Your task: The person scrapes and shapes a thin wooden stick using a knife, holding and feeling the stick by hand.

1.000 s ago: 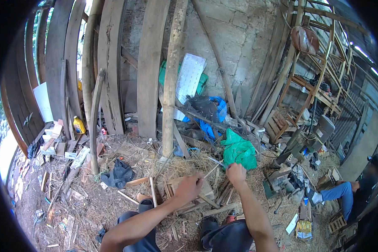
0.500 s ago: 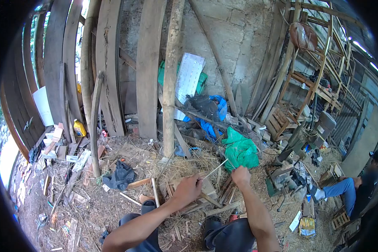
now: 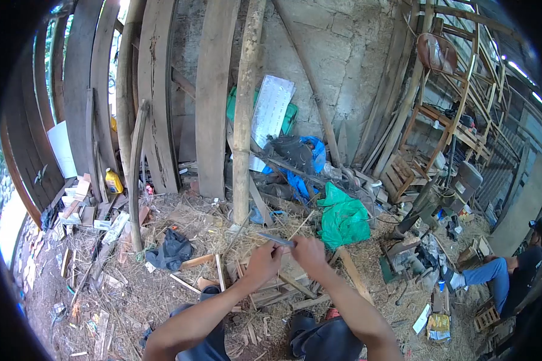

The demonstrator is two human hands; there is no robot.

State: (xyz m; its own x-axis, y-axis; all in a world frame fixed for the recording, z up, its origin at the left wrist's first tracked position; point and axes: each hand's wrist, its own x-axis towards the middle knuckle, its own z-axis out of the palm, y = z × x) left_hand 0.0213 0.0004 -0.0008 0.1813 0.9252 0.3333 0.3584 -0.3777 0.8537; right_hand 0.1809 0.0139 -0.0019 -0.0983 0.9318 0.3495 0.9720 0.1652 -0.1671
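Observation:
My left hand [image 3: 262,260] is closed in front of my knees, around the near end of a thin pale wooden stick [image 3: 303,223] that points up and away to the right. Close beside it, my right hand [image 3: 309,255] is closed on a knife [image 3: 275,239]. Its grey blade points left, crossing just above my left fingers, near the stick. The knife's handle is hidden in my fist. Below my hands lie wooden pieces [image 3: 295,284] on the straw-covered ground.
A green plastic sack [image 3: 344,218] lies beyond my right hand. A bamboo post [image 3: 243,120] stands ahead. Black cloth [image 3: 170,251] and wood scraps lie to the left. A seated person [image 3: 512,271] is at the far right, near a wooden rack [image 3: 439,114].
My right hand has moved left, from beyond the stick's tip to beside my left hand, and the knife blade now shows. The stick now points more steeply away, and my left hand has shifted slightly.

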